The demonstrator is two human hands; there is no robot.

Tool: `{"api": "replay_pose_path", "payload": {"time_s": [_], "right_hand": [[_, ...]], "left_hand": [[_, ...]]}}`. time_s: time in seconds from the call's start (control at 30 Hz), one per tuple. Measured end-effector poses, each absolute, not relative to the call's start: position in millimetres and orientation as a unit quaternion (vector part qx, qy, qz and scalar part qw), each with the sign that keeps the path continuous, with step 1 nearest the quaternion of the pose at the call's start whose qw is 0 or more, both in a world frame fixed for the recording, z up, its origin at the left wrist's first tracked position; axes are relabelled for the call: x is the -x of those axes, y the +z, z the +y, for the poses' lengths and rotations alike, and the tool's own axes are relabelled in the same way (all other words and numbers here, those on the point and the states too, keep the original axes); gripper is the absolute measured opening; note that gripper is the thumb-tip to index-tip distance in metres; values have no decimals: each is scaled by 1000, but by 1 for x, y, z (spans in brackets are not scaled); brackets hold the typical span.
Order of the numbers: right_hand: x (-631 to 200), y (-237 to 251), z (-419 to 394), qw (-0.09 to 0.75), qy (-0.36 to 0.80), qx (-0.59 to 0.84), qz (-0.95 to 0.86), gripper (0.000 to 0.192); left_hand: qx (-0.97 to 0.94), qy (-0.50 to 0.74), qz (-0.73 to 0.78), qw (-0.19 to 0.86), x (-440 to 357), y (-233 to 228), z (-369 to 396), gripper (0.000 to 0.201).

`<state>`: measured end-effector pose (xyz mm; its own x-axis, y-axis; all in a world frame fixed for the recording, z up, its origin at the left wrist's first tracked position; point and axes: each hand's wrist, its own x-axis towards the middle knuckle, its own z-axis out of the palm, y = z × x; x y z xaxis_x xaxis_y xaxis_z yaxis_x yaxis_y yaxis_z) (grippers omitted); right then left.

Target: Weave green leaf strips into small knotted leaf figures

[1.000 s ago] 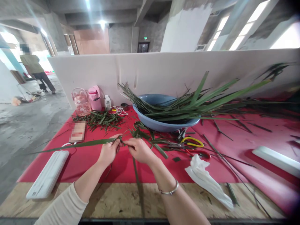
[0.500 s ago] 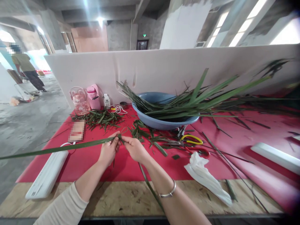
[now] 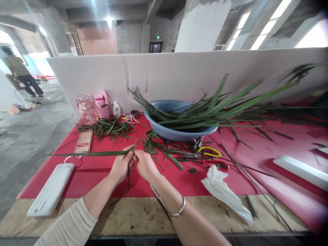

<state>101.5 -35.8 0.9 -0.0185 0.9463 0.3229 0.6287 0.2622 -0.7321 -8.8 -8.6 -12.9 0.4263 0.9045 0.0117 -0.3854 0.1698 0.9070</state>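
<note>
Green leaf strip (image 3: 89,153), thin and pliable: its long tail reaches out to my left, and its bunched end (image 3: 133,149) is between my two hands, above the red cover (image 3: 97,184). For work this fine, I'd judge it best to pinch close to the bunched part and pull gently and evenly, since a hard tug could split the blade. My left hand (image 3: 120,167) is closed, thumb pressing the strip against curled fingers. My right hand (image 3: 146,166) is closed too, thumb and fingertips pinching at that same end, right beside the left ones. A silver bracelet (image 3: 179,212) circles my right wrist. Just beyond lie leaf scraps (image 3: 153,143) and, to the right, yellow-handled scissors (image 3: 210,151), with a crumpled tissue (image 3: 225,193) nearer me. Farther back, a blue basin (image 3: 179,136) holds many long leaves (image 3: 194,119); a heap of cut pieces (image 3: 110,129) lies left of it.
</note>
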Motion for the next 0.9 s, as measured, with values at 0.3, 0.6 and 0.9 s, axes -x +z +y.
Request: {"api": "replay_pose_path", "payload": {"time_s": [0.3, 0.6, 0.9], "right_hand": [[-118, 12, -39, 367, 197, 541, -731, 20], [-117, 3, -27, 494, 350, 510, -610, 22], [-109, 1, -28, 525, 548, 422, -495, 12]], "left_hand": [[-503, 482, 325, 640, 16, -9, 2, 48], [-544, 426, 313, 651, 12, -10, -4, 47], [-552, 418, 327, 643, 11, -8, -6, 42]]}}
